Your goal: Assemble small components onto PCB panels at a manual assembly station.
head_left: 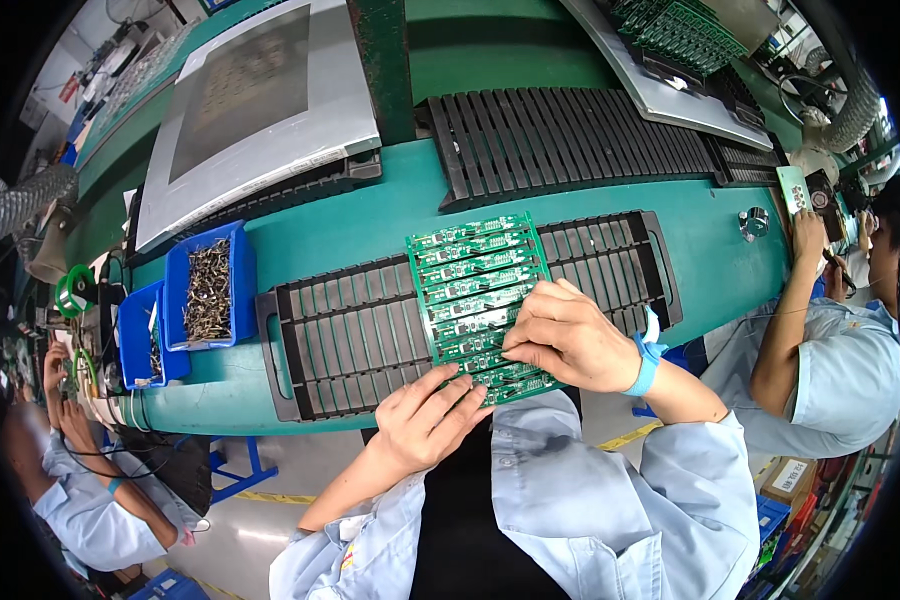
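Note:
A green circuit board panel point(477, 275), split into several parallel strips with small parts on them, lies across a black slotted rack point(345, 312). My left hand point(425, 420) grips the panel's near left corner, fingertips resting on its lowest strips. Over the near right part of the panel is my right hand point(570, 345), its thumb and fingers pinched together against one strip. Whatever sits in that pinch is hidden or too small to name. A light blue band point(648, 365) circles my right wrist.
Blue bins point(177, 300) of small metal-legged parts stand left of the rack. Behind are another black rack point(560, 135) and a grey framed plate point(260, 110). More boards point(685, 35) sit far right. Co-workers point(830, 345) sit on both sides, and a small shiny container point(754, 223) stands at right.

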